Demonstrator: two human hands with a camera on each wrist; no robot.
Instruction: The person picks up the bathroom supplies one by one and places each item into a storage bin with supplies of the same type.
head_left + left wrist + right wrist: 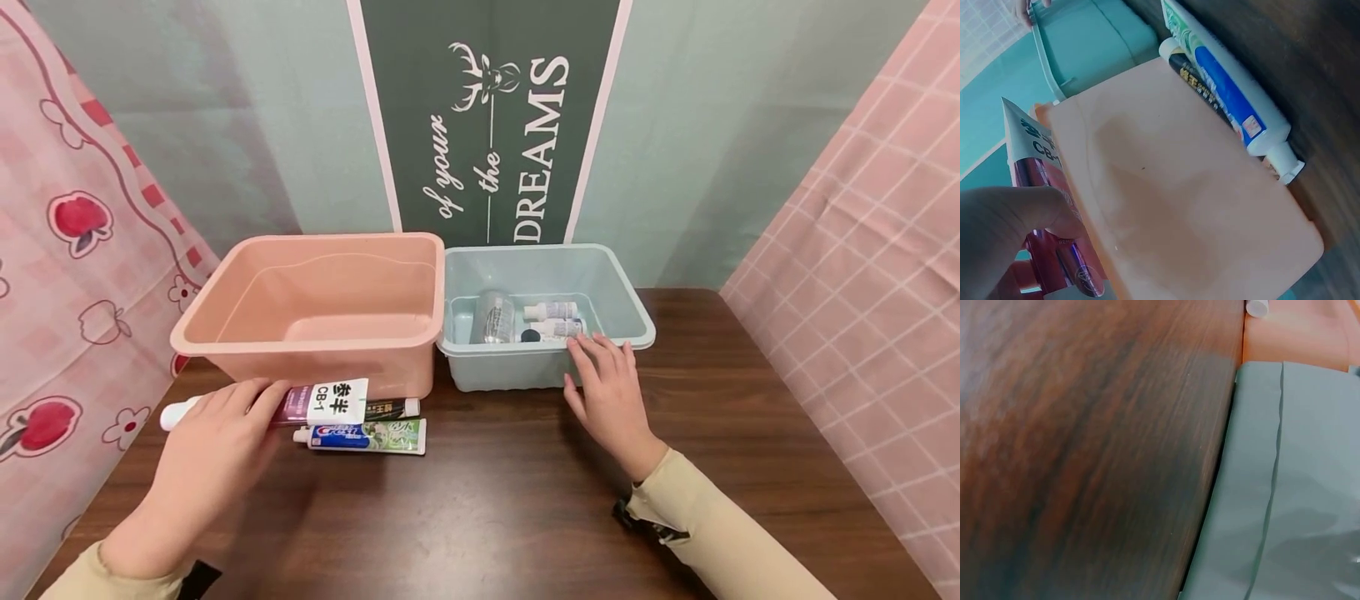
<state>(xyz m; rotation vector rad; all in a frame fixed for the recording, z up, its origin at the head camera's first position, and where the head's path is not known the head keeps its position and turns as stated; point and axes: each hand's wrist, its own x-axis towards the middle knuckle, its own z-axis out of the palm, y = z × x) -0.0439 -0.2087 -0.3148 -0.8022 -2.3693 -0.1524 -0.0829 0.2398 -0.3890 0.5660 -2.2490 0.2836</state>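
Note:
My left hand (213,442) grips a purple-and-white toothpaste tube (333,403) with a white cap, in front of the pink bin. In the left wrist view, the thumb (1038,212) presses on the purple part of this tube, beside the bin's rim. Below it on the table lie a blue-and-green toothpaste tube (367,437) and a black toothpaste tube (390,408), which is partly hidden. My right hand (611,400) rests its fingertips on the front rim of the light blue bin; the right wrist view does not clearly show the fingers.
The pink bin (322,343) and light blue bin (495,364) stand side by side on the dark wooden table (480,500). Inside the blue one lie a clear bottle (496,317) and small white bottles (551,311). Curtains hang behind and at both sides.

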